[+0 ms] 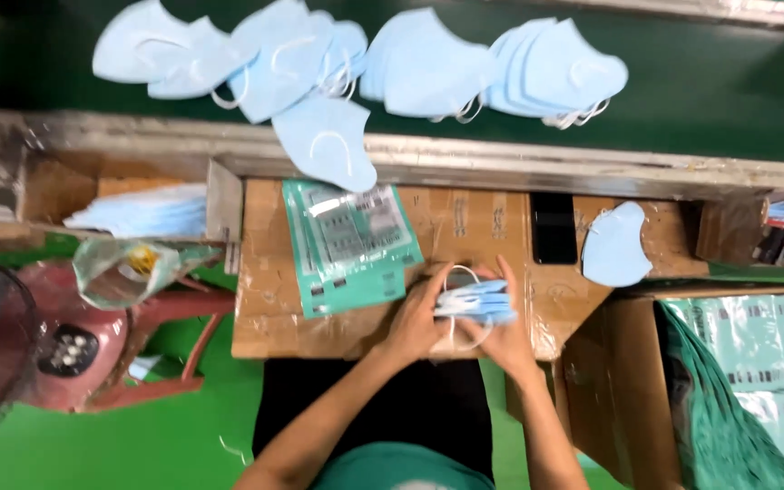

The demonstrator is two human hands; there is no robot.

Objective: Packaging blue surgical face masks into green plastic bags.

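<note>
Small stack of pale blue folded masks [475, 302], white ear loops curling out above and below, edges blurred. Held edge-on between both hands over the taped cardboard work surface [465, 222], just above the lap. Left hand [417, 319] wrapped around the near end, fingers curled closed on the stack; right hand [504, 331] cupped on the other side, fingers extended along it and pressing it from the right.

Just left of the hands, touching the cardboard: a pile of flat green-and-clear pouches [348, 243], lying skewed, contents not discernible. A single blue mask [616, 243] lying flat to the right, near a black phone [553, 227]. Farther up, on the dark green belt [710, 82], loose heaps of the same blue masks [428, 63], one mask [330, 141] hanging over the metal rail.

Containers: open cardboard box [610, 399] at lower right, packed with upright green pouches [728, 426]. A side compartment [56, 186] at left holding a flat stack of blue masks [142, 213]. A crumpled clear bag [124, 270] below it, something yellow inside, too blurred to identify. At far left, a pink fan base [70, 349].
</note>
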